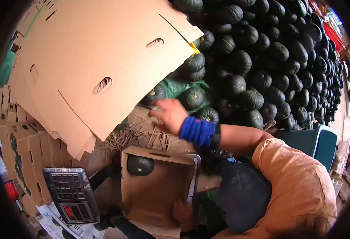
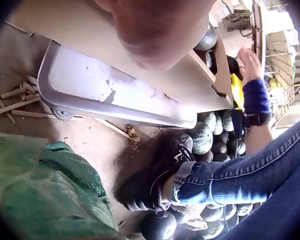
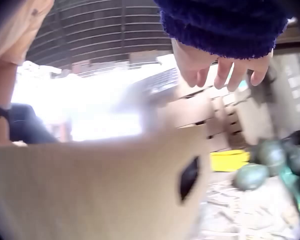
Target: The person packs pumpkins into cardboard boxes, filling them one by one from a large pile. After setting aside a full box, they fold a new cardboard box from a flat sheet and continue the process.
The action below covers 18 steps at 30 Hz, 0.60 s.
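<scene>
Nearest the head camera, an orange sleeve is seen at right. One dark squash is held in the far left corner of an open box. At its near right side the left hand is placed; whether its fingers are curled cannot be told. Farther off, the right hand is blurred, but loose, empty fingers are shown by its wrist view. Red digits on the scale display are revealed only from the head.

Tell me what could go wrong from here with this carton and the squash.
The lone squash might roll if the carton is tipped. The stacked cardboard sheets, fanned unevenly at one corner, could slip. The heaped squashes might tumble if the right hand jostles them.
</scene>
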Tool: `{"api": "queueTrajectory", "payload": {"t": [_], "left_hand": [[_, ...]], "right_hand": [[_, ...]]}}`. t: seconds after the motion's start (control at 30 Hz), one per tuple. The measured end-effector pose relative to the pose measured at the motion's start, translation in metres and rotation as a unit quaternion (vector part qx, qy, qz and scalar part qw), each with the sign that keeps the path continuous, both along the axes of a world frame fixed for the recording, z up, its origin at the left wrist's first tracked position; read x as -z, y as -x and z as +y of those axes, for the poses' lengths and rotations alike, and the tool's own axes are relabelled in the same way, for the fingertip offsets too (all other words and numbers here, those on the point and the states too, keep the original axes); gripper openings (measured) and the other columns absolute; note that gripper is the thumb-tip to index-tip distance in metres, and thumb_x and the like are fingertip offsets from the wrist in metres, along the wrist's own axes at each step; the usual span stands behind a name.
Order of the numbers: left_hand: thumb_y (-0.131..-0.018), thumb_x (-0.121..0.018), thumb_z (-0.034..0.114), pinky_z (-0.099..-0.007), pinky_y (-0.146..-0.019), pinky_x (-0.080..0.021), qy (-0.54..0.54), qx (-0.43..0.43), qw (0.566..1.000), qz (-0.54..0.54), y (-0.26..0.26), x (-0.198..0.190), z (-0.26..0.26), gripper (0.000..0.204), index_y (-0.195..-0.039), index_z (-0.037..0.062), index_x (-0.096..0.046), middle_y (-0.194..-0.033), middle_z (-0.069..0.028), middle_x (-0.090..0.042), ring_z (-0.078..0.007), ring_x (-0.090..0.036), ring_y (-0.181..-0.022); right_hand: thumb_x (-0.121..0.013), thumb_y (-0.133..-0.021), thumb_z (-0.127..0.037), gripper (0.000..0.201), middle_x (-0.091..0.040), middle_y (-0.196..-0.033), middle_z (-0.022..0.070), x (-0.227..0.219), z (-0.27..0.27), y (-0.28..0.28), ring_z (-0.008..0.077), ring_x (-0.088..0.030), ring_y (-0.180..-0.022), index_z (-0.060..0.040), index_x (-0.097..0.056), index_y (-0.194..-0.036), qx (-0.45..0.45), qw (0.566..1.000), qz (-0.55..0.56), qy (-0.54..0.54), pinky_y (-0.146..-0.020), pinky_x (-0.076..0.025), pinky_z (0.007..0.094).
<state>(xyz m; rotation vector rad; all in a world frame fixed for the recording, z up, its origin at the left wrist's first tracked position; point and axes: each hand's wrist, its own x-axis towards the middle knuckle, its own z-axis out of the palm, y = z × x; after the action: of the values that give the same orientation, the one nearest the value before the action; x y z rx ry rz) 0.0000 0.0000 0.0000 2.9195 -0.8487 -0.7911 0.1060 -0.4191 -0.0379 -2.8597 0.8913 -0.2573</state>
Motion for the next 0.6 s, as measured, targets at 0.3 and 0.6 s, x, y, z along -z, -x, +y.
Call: {"api": "queueTrajectory", "payload": {"t": [0.3, 0.6], "left_hand": [[-0.077, -0.059, 0.023, -0.0427, -0.067, -0.050, 0.046, -0.003, 0.999, 0.003, -0.016, -0.021, -0.016, 0.023, -0.093, 0.0067, -0.060, -0.090, -0.0136, -0.058, -0.0348, -0.059, -0.082], [-0.072, -0.064, 0.021, -0.0456, -0.067, -0.051, 0.034, -0.019, 0.999, 0.022, -0.013, -0.026, -0.012, 0.026, -0.095, 0.0090, -0.060, -0.094, -0.0142, -0.058, -0.0353, -0.059, -0.084]], "right_hand": [[-0.081, -0.065, -0.024, 0.070, -0.051, -0.117, 0.0122, -0.039, -0.002, 0.020, 0.0245, -0.049, -0.112, -0.0141, -0.047, -0.125, -0.163, 0.635, -0.187, -0.731, -0.095, -0.042, 0.0384], [-0.062, -0.073, -0.032, 0.038, -0.050, -0.120, 0.0110, -0.045, 0.164, 0.047, 0.0268, -0.049, -0.107, -0.0249, -0.059, -0.110, -0.528, 0.840, 0.018, -0.127, -0.088, -0.039, 0.0447]]}}
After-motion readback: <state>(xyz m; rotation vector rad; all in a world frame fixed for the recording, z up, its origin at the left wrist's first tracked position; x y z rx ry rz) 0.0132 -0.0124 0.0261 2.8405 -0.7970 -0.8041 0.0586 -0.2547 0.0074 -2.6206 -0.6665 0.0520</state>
